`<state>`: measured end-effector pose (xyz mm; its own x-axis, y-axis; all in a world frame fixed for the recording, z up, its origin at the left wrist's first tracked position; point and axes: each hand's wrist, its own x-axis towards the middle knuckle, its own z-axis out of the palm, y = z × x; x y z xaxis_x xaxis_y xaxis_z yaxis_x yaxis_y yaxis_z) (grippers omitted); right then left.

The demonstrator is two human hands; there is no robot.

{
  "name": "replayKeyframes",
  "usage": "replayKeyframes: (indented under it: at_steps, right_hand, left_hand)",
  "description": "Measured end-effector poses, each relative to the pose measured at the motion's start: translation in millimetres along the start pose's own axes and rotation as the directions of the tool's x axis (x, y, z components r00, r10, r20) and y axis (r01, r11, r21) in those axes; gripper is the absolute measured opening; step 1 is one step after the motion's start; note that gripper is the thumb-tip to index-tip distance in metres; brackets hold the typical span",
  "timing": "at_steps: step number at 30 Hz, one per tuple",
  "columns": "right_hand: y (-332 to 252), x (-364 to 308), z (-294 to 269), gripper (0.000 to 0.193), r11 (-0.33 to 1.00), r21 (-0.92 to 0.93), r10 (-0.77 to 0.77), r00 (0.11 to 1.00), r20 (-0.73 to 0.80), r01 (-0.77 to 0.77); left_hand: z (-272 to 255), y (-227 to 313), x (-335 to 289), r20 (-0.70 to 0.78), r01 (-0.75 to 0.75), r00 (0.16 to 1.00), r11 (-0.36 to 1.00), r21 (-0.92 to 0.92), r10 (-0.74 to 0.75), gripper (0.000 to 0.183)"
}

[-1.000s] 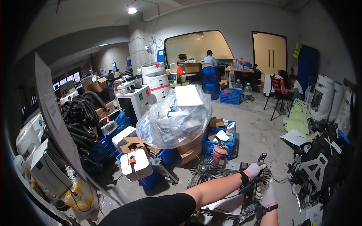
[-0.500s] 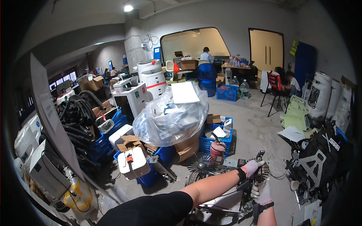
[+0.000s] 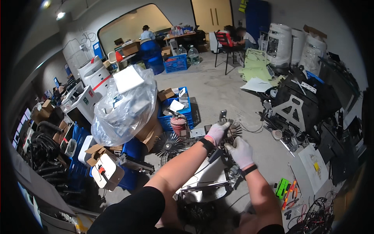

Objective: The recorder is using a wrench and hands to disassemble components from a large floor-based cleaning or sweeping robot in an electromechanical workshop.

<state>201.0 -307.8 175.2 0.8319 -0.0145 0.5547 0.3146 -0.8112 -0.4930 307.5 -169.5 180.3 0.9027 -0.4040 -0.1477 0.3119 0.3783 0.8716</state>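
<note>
A machine with a white body [image 3: 204, 173] and dark frame parts lies on the floor in front of me. A round black bristle brush [image 3: 168, 146] sits at its far left corner, and another bristle brush [image 3: 234, 132] is at the far right. My left hand [image 3: 217, 133], in a pale glove, is closed at the machine's far right corner beside that second brush. Just nearer, my gloved right hand [image 3: 241, 152] has its fingers curled under the brush, thumb on top. What either hand grips is hidden. A small dark upright part [image 3: 223, 115] rises beyond my left hand.
A red fire extinguisher [image 3: 179, 125] stands behind the machine, before a blue crate [image 3: 189, 116]. Plastic-wrapped goods [image 3: 126, 107] are piled to the left. Dark metal parts [image 3: 290, 111] lie at right, with orange-handled tools [image 3: 290, 195] nearer. People sit far off.
The view has turned right and downward, bringing my right forearm and the tools on the right into sight. Both hands stay at the same corner of the machine; the right thumb and fingers have shifted slightly.
</note>
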Motion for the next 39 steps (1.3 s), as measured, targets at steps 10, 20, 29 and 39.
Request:
replayKeyframes:
  at_steps: [10,20,29,39]
  right_hand:
    - [17,-8,6,0.030,0.944,-0.289,-0.150,0.987,0.056,0.160]
    - [34,-9,18,0.032,0.375,0.571,0.392,0.683,0.616,-0.731]
    - [15,-14,-2,0.019,0.978,-0.163,-0.133,0.991,0.008,0.132]
    - [24,-12,7,0.031,-0.056,0.592,0.149,0.579,0.801,-0.804]
  left_hand:
    - [9,-3,-9,0.077,0.059,0.996,0.995,-0.085,-0.052,0.032]
    - [6,-14,2,0.085,0.066,0.995,0.970,-0.236,-0.047,0.022]
    - [-2,-28,29,-0.143,0.094,0.973,0.881,-0.463,-0.179,0.032]
    - [18,-11,16,-0.175,0.055,0.971,0.863,-0.503,-0.164,0.021]
